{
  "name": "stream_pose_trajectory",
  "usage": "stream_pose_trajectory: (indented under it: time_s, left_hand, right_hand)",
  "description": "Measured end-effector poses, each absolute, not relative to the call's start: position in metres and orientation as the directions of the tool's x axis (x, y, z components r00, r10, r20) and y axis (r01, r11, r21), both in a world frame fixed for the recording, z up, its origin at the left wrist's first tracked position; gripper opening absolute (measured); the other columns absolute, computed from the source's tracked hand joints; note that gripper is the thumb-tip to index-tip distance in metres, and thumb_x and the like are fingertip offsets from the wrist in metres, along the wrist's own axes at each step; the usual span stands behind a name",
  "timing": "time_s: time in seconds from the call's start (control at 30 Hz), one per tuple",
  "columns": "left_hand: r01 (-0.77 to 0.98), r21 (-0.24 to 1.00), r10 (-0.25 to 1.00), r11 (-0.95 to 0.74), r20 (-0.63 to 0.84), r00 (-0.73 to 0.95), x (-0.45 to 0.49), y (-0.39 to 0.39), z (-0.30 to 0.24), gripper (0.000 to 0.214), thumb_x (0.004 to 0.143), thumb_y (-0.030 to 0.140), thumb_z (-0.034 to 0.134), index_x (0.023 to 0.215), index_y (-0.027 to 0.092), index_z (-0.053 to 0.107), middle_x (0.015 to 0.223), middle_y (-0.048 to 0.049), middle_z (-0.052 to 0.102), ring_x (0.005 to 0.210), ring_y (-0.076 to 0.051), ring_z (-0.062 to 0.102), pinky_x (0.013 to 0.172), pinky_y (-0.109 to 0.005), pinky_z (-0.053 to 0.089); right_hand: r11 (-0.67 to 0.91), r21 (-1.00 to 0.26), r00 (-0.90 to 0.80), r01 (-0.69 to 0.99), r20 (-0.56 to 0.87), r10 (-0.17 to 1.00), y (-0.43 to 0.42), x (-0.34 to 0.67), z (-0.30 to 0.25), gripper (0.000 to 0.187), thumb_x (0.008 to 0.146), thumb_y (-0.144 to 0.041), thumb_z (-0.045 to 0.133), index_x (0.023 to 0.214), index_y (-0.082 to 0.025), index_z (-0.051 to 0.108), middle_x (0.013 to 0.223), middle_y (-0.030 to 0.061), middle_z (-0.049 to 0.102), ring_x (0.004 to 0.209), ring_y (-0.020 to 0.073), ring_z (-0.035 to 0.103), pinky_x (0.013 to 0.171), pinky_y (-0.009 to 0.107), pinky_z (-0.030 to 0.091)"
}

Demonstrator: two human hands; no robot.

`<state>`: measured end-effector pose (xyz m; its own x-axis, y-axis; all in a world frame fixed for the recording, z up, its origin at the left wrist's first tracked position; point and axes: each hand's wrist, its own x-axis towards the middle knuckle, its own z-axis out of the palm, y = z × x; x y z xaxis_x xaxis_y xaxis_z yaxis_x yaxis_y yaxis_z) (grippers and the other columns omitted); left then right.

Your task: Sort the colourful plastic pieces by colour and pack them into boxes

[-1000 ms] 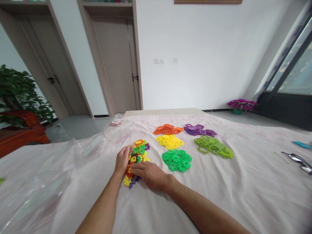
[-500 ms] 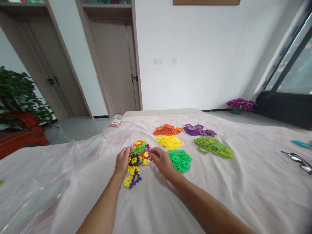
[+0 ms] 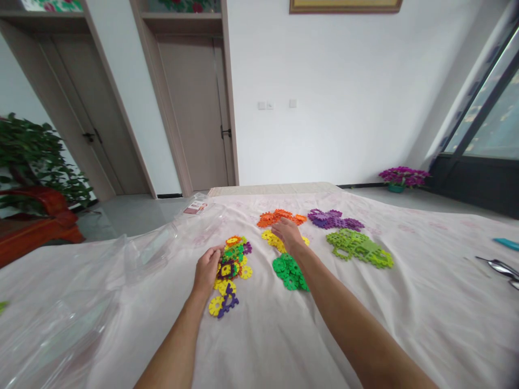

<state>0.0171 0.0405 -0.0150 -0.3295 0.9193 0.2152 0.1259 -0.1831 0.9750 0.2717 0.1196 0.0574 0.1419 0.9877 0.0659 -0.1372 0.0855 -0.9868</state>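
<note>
A mixed pile of notched plastic building pieces (image 3: 229,265), in yellow, green, orange and purple, lies on the cloth. My left hand (image 3: 207,269) rests against its left edge, fingers curled together; what they may hold is hidden. My right hand (image 3: 288,233) is over the sorted groups, its bent fingers at the near edge of the orange pieces (image 3: 270,217); its fingertips are too small to show what is in them. Under it lie the yellow pieces (image 3: 271,237), partly covered. Green flower-shaped pieces (image 3: 287,271) sit nearer, beside the right wrist.
Purple pieces (image 3: 330,219) and light green pieces (image 3: 359,247) lie farther right. Clear plastic packaging (image 3: 150,251) spreads over the left side of the cloth (image 3: 259,346). Dark-framed glasses (image 3: 500,267) and a blue object (image 3: 506,243) are at the right edge.
My right hand has moved right and away from me, from the mixed pile to the orange group. The orange-red piece it held is no longer visible in its fingers. My left hand stays at the pile.
</note>
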Motion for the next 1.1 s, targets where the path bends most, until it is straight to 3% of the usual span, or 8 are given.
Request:
stream_pose_trajectory:
  time_s: [0.13,0.27,0.43,0.57,0.67,0.8,1.1]
  left_hand:
    - [0.121,0.976,0.92,-0.18,0.211,-0.33,0.017,0.041,-0.014,0.04,0.081,0.049,0.058,0.102,0.017,0.07,0.109,-0.0096,0.073,0.1,-0.024,0.066,0.087,-0.034,0.049]
    - [0.11,0.977,0.922,-0.184,0.21,-0.326,0.017,0.042,-0.014,0.039,0.081,0.048,0.058,0.102,0.017,0.07,0.109,-0.0096,0.072,0.101,-0.023,0.066,0.086,-0.034,0.049]
    - [0.102,0.977,0.915,-0.187,0.211,-0.344,0.016,0.043,-0.016,0.038,0.082,0.048,0.057,0.101,0.017,0.07,0.108,-0.0098,0.072,0.098,-0.023,0.066,0.087,-0.034,0.05]
    - [0.071,0.976,0.912,-0.204,0.216,-0.35,0.016,0.044,-0.019,0.04,0.082,0.05,0.057,0.102,0.017,0.069,0.109,-0.01,0.072,0.099,-0.022,0.067,0.088,-0.035,0.05]
    - [0.072,0.974,0.91,-0.216,0.227,-0.347,0.017,0.043,-0.018,0.041,0.082,0.05,0.057,0.102,0.017,0.069,0.109,-0.0105,0.072,0.1,-0.023,0.067,0.089,-0.036,0.051]
    - [0.079,0.973,0.91,-0.217,0.231,-0.343,0.018,0.041,-0.015,0.042,0.082,0.051,0.057,0.102,0.016,0.07,0.108,-0.0111,0.072,0.098,-0.024,0.067,0.087,-0.037,0.052]
    - [0.08,0.976,0.918,-0.2,0.216,-0.334,0.015,0.043,-0.02,0.044,0.083,0.051,0.054,0.104,0.015,0.069,0.109,-0.0118,0.072,0.098,-0.024,0.067,0.085,-0.037,0.052]
  right_hand:
    - [0.113,-0.994,0.173,0.01,0.113,0.978,0.122,0.272,0.046,0.038,0.067,-0.02,0.061,0.105,-0.018,0.064,0.097,0.005,0.068,0.084,0.0184,0.065,0.076,0.031,0.056]
    - [0.291,-0.912,-0.007,0.289,0.302,0.953,0.097,0.259,0.021,0.036,0.075,-0.019,0.056,0.109,-0.018,0.066,0.098,0.0058,0.07,0.079,0.0172,0.065,0.077,0.033,0.055]
    - [0.674,-0.6,-0.376,0.431,0.56,0.738,0.061,0.237,0.008,0.037,0.077,-0.011,0.052,0.109,-0.021,0.068,0.109,0.0066,0.069,0.101,0.0199,0.062,0.093,0.037,0.049]
    - [0.843,-0.371,-0.618,0.389,0.573,0.538,0.042,0.223,0.012,0.043,0.085,-0.018,0.058,0.128,-0.02,0.059,0.13,0.0095,0.061,0.122,0.0218,0.052,0.107,0.039,0.039]
    - [0.865,-0.308,-0.693,0.396,0.518,0.502,0.037,0.216,0.013,0.046,0.088,-0.029,0.063,0.132,-0.019,0.056,0.129,0.0091,0.062,0.122,0.0228,0.052,0.107,0.037,0.038]
    - [0.828,-0.293,-0.687,0.479,0.463,0.561,0.036,0.212,0.014,0.035,0.09,-0.036,0.061,0.122,-0.021,0.062,0.114,0.008,0.068,0.107,0.0211,0.059,0.094,0.032,0.044]
    - [0.793,-0.247,-0.646,0.557,0.471,0.601,0.028,0.219,0.023,0.01,0.091,-0.029,0.059,0.094,-0.02,0.062,0.094,0.0059,0.065,0.09,0.0193,0.057,0.082,0.03,0.041]
